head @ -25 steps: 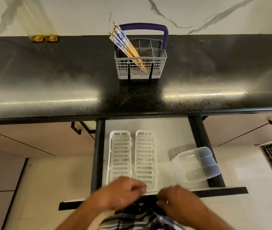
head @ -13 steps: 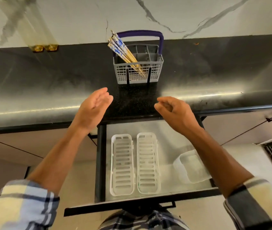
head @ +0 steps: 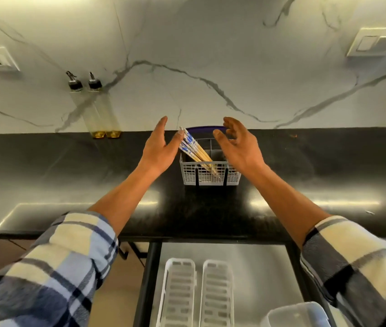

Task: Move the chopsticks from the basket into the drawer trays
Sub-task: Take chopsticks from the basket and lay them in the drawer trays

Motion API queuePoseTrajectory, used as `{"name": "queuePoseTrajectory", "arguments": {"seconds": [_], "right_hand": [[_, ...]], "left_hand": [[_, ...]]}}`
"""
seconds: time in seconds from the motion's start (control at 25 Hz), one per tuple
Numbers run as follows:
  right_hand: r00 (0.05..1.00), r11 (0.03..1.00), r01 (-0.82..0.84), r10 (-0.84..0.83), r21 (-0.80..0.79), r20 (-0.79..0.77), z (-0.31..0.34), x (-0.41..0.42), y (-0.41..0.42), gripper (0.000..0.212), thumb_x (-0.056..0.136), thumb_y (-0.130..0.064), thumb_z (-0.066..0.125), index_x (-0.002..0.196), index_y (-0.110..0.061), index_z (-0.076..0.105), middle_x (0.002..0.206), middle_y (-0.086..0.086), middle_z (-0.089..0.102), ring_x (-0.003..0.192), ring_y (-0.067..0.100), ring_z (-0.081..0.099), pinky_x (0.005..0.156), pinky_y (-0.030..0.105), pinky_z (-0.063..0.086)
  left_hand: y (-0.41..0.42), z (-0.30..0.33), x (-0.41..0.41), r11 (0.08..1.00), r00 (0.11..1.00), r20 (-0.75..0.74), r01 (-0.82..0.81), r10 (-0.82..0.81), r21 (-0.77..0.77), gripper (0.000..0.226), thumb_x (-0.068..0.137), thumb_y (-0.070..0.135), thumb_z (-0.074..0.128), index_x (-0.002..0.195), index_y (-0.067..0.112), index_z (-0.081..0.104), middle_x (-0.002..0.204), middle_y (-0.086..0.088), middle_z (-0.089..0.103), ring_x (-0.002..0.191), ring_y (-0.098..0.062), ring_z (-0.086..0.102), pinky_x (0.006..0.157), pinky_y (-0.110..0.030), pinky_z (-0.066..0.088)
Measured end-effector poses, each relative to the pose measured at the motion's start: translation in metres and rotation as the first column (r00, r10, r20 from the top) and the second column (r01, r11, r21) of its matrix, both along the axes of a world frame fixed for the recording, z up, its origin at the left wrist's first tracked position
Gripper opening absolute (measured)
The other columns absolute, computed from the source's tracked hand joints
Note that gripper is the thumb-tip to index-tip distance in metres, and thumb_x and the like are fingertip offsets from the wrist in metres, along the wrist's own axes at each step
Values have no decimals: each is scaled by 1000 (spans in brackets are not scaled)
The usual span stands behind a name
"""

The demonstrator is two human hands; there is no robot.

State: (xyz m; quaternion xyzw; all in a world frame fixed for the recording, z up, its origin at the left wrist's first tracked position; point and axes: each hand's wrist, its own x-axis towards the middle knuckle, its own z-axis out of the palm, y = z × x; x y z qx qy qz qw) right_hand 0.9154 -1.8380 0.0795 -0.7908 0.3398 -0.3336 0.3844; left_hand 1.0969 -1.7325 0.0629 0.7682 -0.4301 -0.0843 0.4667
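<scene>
Chopsticks (head: 193, 148) still bundled in basket (head: 211, 177) on worktop (head: 69, 166), leaning left. My hands up from drawer front since a second ago: left hand (head: 158, 147) open, thumb touching tips; right hand (head: 239, 143) loosely curled, empty. Trays (head: 180, 293) unfilled; first grab imminent, I judge.
</scene>
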Motion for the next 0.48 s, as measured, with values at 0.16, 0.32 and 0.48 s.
{"name": "queuePoseTrajectory", "arguments": {"seconds": [0.16, 0.32, 0.48], "right_hand": [[990, 992, -31, 13, -124, -144, -4, 29, -7, 61, 96, -45, 53, 149, -20, 36, 150, 4, 46, 134, 22, 48, 106, 40, 44], [943, 981, -79, 16, -177, -332, -25, 53, -9, 64, 97, -46, 51, 151, -17, 30, 152, 10, 42, 136, 28, 45, 107, 45, 42], [901, 982, -92, 12, -164, -433, -44, 64, -12, 64, 97, -44, 53, 150, -18, 29, 151, 11, 42, 132, 30, 49, 104, 49, 45]], "left_hand": [[-2, -4, 18, 986, 922, 384, -22, -44, 166, 78, 96, 52, 47, 156, 18, 12, 164, -4, 14, 151, -20, 14, 121, -40, 22], [-7, -18, 39, 952, 908, 415, -75, -57, 296, 79, 96, 53, 45, 156, 16, 8, 165, -8, 9, 152, -23, 7, 122, -42, 18], [-10, -32, 46, 940, 954, 299, -89, -15, 331, 79, 97, 51, 45, 156, 16, 6, 165, -6, 8, 151, -23, 9, 121, -42, 20]]}}
